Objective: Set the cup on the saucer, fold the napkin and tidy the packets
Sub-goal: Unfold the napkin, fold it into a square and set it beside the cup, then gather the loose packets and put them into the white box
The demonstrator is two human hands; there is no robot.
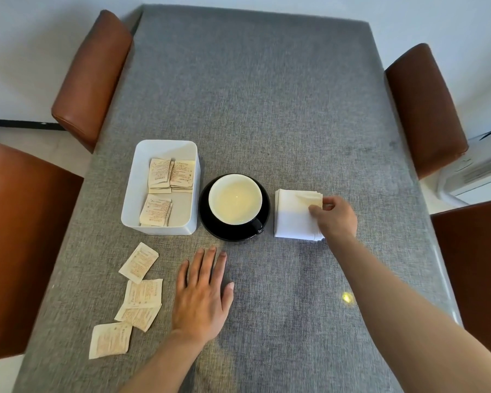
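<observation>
Napkin (296, 214) is lying folded into a white square on the grey desk (267, 95), just right of the black saucer (210, 222), and the right hand (333, 215) is pinching its far right corner between thumb and fingertips. The left hand (201, 293) is resting open and flat on the desk, near the person, holding nothing. The cup (235, 199) is already sitting on the saucer with its handle pointing near and right, so that part looks done.

The packets are only partly tidied: several are lying in the white bin (133, 194) left of the saucer, while four loose packets (138, 296) are lying scattered on the desk to the left of the open hand.

Risks from here, as I judge them: the napkin is made of thin stacked layers, so lifting by one corner could peel a single ply and undo the fold. It is also sitting close to the saucer, and a sweeping forearm could nudge the cup or its handle. Whether the cup is holding liquid I cannot tell; if so, a bump could spill it. The overlapping loose packets could slide apart when grabbed together.
</observation>
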